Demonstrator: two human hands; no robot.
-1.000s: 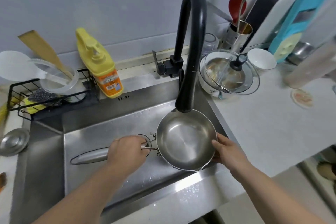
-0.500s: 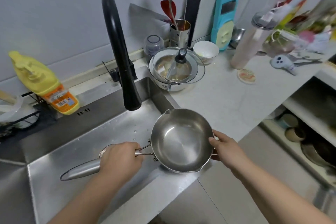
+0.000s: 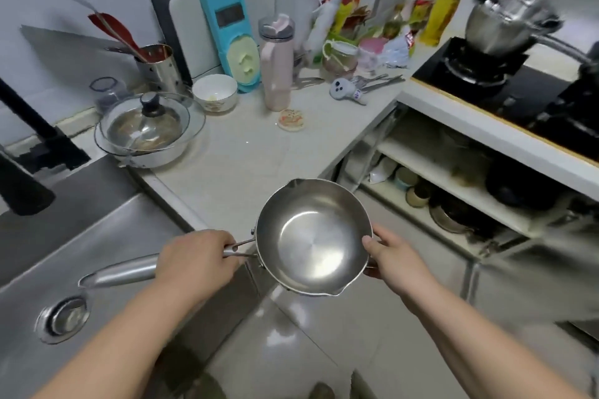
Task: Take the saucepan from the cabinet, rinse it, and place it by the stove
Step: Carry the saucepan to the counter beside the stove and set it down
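now the carry step is being done: the left hand is gripping the handle of the saucepan, the right hand is steadying its rim, over the surface edge. next it probably calls for swinging right toward the stove.

A pale countertop carried a glass-lidded bowl, a small white bowl, a pink bottle, a round coaster and loose cutlery.

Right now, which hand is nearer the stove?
Right. The right hand grips the saucepan rim on the side facing the stove; the left hand holds the handle, on the sink side.
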